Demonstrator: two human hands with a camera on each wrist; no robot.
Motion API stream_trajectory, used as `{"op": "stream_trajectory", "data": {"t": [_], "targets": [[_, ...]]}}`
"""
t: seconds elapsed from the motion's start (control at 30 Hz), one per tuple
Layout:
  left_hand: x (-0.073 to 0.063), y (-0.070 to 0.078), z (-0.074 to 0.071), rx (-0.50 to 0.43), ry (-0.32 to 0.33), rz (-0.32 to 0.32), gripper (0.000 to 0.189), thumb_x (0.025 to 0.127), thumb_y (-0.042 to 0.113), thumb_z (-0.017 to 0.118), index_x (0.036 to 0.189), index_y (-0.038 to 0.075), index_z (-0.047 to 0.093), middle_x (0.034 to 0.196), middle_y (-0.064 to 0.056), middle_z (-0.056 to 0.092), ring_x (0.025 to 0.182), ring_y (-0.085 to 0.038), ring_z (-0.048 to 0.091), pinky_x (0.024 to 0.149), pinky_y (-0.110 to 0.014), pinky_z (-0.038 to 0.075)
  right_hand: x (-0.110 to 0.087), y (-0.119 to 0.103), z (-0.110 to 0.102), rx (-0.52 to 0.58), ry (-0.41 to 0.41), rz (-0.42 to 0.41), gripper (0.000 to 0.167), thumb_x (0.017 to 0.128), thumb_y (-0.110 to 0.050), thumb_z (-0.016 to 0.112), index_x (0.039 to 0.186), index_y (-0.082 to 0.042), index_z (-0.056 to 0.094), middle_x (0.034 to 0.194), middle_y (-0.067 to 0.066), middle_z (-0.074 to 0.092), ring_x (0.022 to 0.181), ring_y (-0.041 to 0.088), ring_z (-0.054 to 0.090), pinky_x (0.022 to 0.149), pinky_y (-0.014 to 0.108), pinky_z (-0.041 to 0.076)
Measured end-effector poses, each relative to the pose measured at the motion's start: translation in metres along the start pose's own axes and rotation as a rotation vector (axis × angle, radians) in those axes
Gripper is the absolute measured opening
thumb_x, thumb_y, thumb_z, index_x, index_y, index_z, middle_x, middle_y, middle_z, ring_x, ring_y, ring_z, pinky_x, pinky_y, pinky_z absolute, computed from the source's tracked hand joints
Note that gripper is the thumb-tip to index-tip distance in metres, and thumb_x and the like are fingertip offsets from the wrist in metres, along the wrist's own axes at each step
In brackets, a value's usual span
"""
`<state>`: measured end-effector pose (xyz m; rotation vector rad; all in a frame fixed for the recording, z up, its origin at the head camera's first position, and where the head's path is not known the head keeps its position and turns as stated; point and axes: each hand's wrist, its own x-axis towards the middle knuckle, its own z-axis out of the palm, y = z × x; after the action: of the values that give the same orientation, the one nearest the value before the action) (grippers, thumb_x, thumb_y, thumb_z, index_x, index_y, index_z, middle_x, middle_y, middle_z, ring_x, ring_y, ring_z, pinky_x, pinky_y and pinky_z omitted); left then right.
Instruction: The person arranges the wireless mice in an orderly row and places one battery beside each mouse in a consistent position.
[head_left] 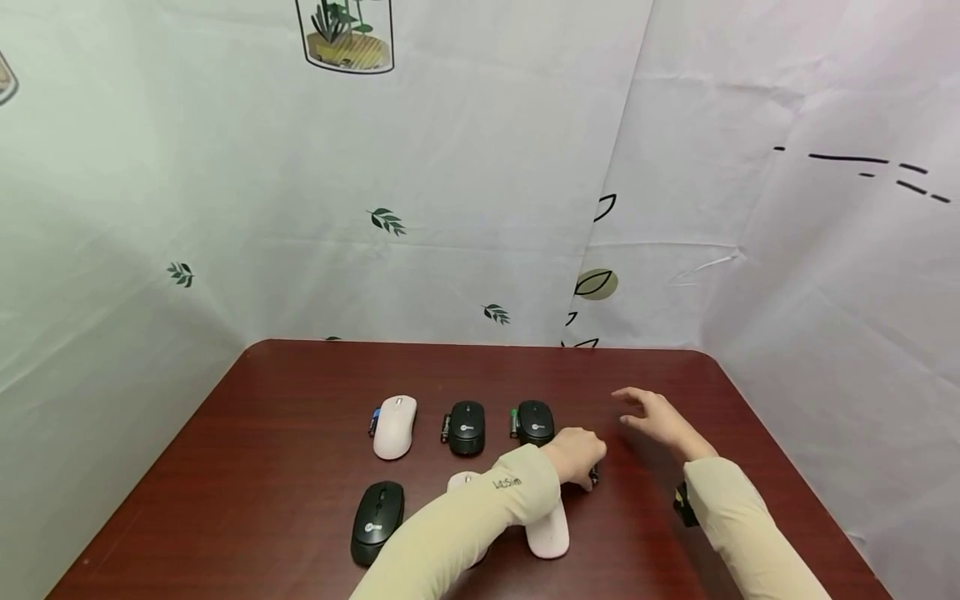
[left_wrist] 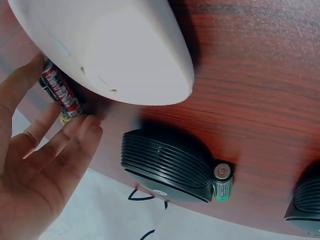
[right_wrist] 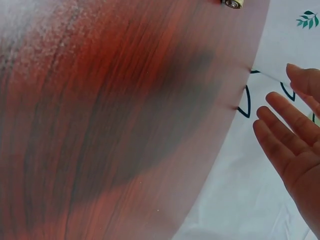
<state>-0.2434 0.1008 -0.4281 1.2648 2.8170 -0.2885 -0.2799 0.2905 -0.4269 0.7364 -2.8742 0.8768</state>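
In the head view my left hand (head_left: pixel 576 457) reaches down beside a white mouse (head_left: pixel 549 532), which the sleeve partly covers. The left wrist view shows thumb and finger pinching a red-and-silver battery (left_wrist: pixel 61 92) that lies along the white mouse's edge. Behind that battery a second, dark one with a yellow end seems to lie, mostly hidden. My right hand (head_left: pixel 660 421) hovers over the right part of the table, its fingers extended and holding nothing. In the right wrist view a gold battery end (right_wrist: pixel 233 4) shows at the top edge.
On the brown table (head_left: pixel 300 375) a back row holds a white mouse (head_left: pixel 395 427) and black mice (head_left: pixel 467 427) (head_left: pixel 536 422), each with a battery at its left. Nearer are a black mouse (head_left: pixel 377 523) and another white mouse (head_left: pixel 461 479), half covered by the left sleeve.
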Motion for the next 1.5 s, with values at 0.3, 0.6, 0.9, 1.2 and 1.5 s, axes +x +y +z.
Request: {"op": "stream_trajectory", "data": {"t": [0.3,0.6,0.9,1.2,1.5], "targets": [[-0.002,0.000,0.002,0.012,-0.003,0.011,0.040,0.072,0.041,0.080,0.106,0.025,0.066,0.104,0.012,0.065,0.092,-0.003,0.062,0.078,-0.016,0.048,0.001,-0.003,0.005,0.008,0.001,-0.012,0.036,0.084,0.003,0.063,0.118,0.009,0.056,0.118,0.029,0.059,0.107,0.047,0.056,0.086,0.055,0.047],[-0.009,-0.001,0.004,-0.013,-0.002,0.011,0.024,0.075,0.036,0.078,0.094,0.025,0.067,0.091,0.011,0.067,0.082,-0.003,0.062,0.072,-0.016,0.048,0.002,-0.008,0.009,0.004,-0.025,-0.010,0.036,0.086,0.001,0.062,0.120,0.008,0.055,0.120,0.028,0.058,0.110,0.046,0.055,0.089,0.056,0.046],[-0.018,-0.008,0.003,-0.054,0.043,0.027,0.014,0.077,0.032,0.076,0.083,0.024,0.067,0.072,0.012,0.063,0.064,-0.002,0.055,0.060,-0.016,0.043,0.005,-0.019,0.017,0.024,-0.066,-0.009,0.036,0.088,0.000,0.060,0.122,0.006,0.055,0.123,0.027,0.056,0.113,0.046,0.053,0.090,0.055,0.046],[-0.039,-0.022,-0.002,-0.176,0.139,0.038,0.017,0.078,0.029,0.074,0.073,0.020,0.061,0.064,0.011,0.058,0.052,-0.001,0.047,0.050,-0.014,0.036,0.011,-0.034,0.026,0.024,-0.074,-0.055,0.035,0.088,0.000,0.060,0.123,0.006,0.055,0.123,0.025,0.057,0.114,0.044,0.053,0.091,0.054,0.045],[-0.054,-0.031,-0.021,-0.189,0.254,0.070,0.027,0.079,0.027,0.071,0.067,0.020,0.048,0.056,0.012,0.040,0.048,0.000,0.036,0.048,-0.012,0.026,0.017,-0.057,0.033,0.036,-0.063,-0.099,0.034,0.088,0.000,0.059,0.121,0.006,0.057,0.122,0.023,0.059,0.113,0.040,0.056,0.090,0.053,0.047]]}}
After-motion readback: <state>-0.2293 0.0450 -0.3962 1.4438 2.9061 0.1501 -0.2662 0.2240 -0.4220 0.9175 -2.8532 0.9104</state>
